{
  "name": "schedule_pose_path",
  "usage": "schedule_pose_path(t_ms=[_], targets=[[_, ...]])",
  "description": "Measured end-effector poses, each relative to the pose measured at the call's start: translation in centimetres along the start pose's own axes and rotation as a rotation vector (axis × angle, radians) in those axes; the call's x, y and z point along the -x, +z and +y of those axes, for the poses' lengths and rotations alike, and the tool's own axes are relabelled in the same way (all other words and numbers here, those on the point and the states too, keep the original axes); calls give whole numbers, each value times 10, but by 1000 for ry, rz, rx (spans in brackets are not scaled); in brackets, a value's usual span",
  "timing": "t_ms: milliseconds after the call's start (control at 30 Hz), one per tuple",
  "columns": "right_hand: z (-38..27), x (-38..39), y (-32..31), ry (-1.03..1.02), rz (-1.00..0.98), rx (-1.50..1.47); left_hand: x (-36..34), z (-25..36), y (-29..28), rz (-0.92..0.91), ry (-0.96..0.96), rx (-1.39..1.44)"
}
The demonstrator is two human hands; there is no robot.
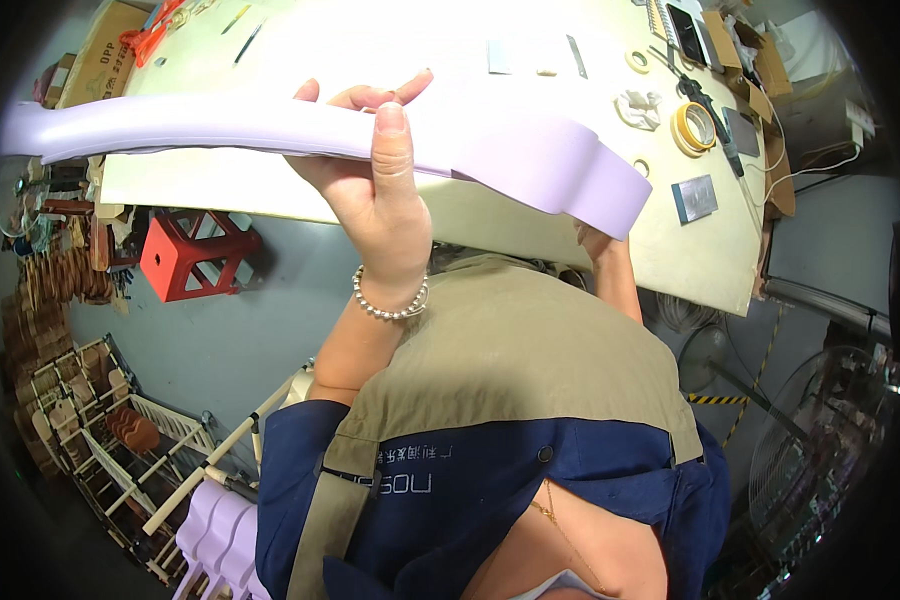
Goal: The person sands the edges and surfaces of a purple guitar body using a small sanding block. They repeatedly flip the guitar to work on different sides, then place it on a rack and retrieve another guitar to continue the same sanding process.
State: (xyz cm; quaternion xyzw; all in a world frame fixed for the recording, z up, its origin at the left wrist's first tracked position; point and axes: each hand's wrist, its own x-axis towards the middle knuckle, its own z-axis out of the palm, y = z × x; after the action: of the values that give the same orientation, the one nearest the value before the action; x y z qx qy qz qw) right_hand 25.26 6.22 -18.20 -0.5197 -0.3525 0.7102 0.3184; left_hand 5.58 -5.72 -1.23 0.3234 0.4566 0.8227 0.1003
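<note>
A glossy lilac guitar is held up sideways above the edge of the table, seen mostly edge-on. Its neck reaches to the far left, and its curved body is on the right. My left hand grips the neck near the body, thumb upright on the near side and fingers behind it. Under the body's right end my right hand supports it; the guitar hides most of those fingers.
The pale table carries tape rolls, a grey block, a soldering-iron-like black tool and a phone. A red stool stands left. More lilac bodies hang on a rack lower left; a fan stands right.
</note>
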Motion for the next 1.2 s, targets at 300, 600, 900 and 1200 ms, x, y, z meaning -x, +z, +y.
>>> schedule_pose_path(t_ms=[300,600,900,1200], targets=[[21,-12,-6,149,36,-208,-11,-5,1,148,-25,-92],[-6,-49,-53,-414,446,540,-55,-22,0,65,-64,-120],[-53,-138,-22,-637,255,838,-84,-45,34,-86,282,-443],[-45,-190,70,-677,24,1037,-108,-46,12,-300,125,-458]])
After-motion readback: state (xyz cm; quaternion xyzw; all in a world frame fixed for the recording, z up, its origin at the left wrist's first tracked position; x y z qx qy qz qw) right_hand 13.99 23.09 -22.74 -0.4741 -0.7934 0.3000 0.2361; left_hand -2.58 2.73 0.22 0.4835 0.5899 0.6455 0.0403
